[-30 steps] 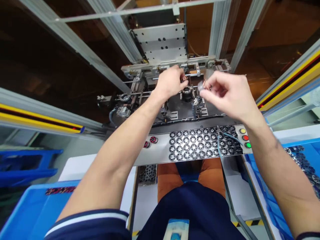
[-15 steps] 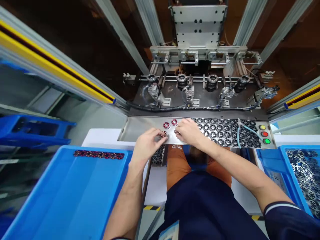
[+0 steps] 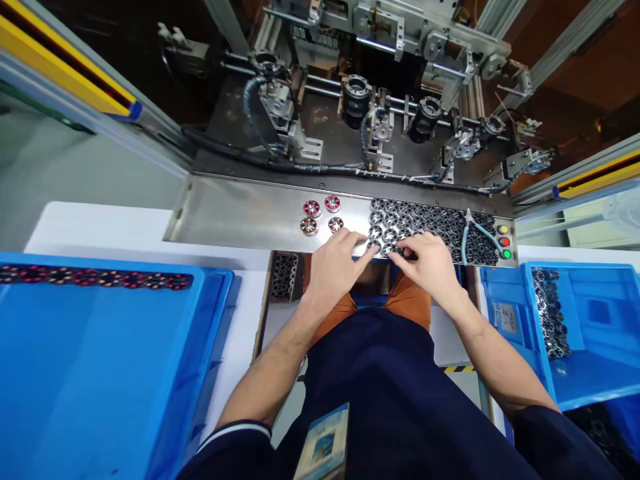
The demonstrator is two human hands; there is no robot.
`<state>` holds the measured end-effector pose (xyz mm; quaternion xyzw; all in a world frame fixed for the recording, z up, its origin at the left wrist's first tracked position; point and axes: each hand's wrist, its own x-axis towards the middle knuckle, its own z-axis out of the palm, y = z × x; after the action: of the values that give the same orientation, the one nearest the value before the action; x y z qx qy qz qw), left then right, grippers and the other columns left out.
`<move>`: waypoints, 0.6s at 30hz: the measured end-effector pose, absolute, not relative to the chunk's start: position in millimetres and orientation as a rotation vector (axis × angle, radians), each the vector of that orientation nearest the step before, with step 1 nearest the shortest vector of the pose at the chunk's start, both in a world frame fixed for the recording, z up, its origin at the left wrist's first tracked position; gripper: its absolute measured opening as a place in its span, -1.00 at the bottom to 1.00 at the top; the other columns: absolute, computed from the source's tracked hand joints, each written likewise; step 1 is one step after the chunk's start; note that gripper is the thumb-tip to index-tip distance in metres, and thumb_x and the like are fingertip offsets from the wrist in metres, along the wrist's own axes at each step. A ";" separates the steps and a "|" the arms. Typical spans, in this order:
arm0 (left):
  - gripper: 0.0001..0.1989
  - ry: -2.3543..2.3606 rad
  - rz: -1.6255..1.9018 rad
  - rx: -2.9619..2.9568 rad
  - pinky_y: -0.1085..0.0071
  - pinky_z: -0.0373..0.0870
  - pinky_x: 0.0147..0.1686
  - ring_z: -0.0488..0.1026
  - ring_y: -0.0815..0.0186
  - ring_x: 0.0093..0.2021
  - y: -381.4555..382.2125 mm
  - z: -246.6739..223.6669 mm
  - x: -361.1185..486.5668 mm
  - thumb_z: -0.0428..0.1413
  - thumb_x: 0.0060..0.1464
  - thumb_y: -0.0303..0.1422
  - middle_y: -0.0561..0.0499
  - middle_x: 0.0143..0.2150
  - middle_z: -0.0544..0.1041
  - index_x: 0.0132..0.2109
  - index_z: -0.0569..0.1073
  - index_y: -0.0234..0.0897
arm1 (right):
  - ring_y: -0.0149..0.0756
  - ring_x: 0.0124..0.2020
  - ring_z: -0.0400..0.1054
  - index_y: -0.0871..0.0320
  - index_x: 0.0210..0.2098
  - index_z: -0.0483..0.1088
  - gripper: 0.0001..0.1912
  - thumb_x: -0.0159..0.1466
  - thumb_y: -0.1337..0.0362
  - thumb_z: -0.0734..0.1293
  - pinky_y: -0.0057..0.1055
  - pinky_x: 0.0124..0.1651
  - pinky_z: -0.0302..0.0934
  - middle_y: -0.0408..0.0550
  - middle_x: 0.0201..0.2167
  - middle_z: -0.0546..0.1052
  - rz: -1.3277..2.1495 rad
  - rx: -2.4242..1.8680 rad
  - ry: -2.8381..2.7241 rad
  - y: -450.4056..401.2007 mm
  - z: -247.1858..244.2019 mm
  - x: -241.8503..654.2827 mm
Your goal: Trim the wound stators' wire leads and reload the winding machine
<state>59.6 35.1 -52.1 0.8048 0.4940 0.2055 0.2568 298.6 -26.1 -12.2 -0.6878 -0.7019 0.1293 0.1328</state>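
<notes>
My left hand (image 3: 334, 265) is at the front edge of the metal shelf, thumb and forefinger closing around a bare stator core (image 3: 373, 245). Beside it, my right hand (image 3: 431, 265) has its thumb and fingertips on a neighbouring bare stator core (image 3: 388, 249). Both cores belong to the front of a packed block of dark stator cores (image 3: 420, 217) with silvery centres. To the left of the block lie several wound stators: a red one (image 3: 311, 209), another red one (image 3: 333, 203), a copper one (image 3: 309, 227) and one more copper one (image 3: 335, 225).
Blue-handled pliers (image 3: 465, 240) lie on the block, beside yellow, red and green buttons (image 3: 504, 241). Behind the shelf stands a machine with black cylindrical holders (image 3: 356, 100). A blue bin (image 3: 100, 373) at left holds a row of wound stators (image 3: 105, 277); another blue bin (image 3: 595, 313) at right holds cores.
Both hands have left the copper-wound stators, which now lie below the red ones, and moved right to the bare cores. The camera view has shifted.
</notes>
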 end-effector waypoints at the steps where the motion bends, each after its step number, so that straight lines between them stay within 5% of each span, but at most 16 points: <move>1: -0.72 1.366 0.546 2.182 0.14 0.58 0.00 0.68 0.01 0.04 33.6 -55.3 65.6 0.24 0.56 0.00 -0.07 0.05 0.68 0.08 0.66 -0.06 | 0.02 -0.08 0.52 0.00 -0.03 0.69 -0.73 0.54 -0.03 0.46 -0.04 0.09 0.30 -0.01 -0.23 0.72 0.373 -2.010 -2.027 -27.8 -18.3 295.2; 12: -0.74 1.280 0.485 2.092 0.11 0.57 0.14 0.64 -0.01 0.14 40.5 -62.7 57.0 0.28 0.50 -0.07 -0.08 0.13 0.66 0.16 0.67 -0.06 | 0.11 0.06 0.47 -0.01 -0.03 0.64 -0.74 0.50 -0.04 0.51 0.00 0.13 0.24 0.06 -0.07 0.68 0.421 -1.968 -1.934 -24.4 -29.0 282.4; 18: -0.78 1.211 0.599 1.899 0.23 0.59 -0.01 0.67 0.15 -0.09 43.1 -67.4 53.8 0.36 0.40 -0.15 0.05 -0.06 0.73 0.08 0.59 -0.06 | 0.04 0.01 0.50 -0.03 -0.01 0.61 -0.86 0.46 0.19 0.55 0.01 0.17 0.30 -0.05 -0.14 0.68 0.565 -1.806 -1.855 -22.1 -29.0 281.3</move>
<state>53.8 43.1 -67.4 0.7489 0.4774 0.2362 0.3943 281.3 -22.1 -29.0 -0.6610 -0.6790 0.2069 0.2433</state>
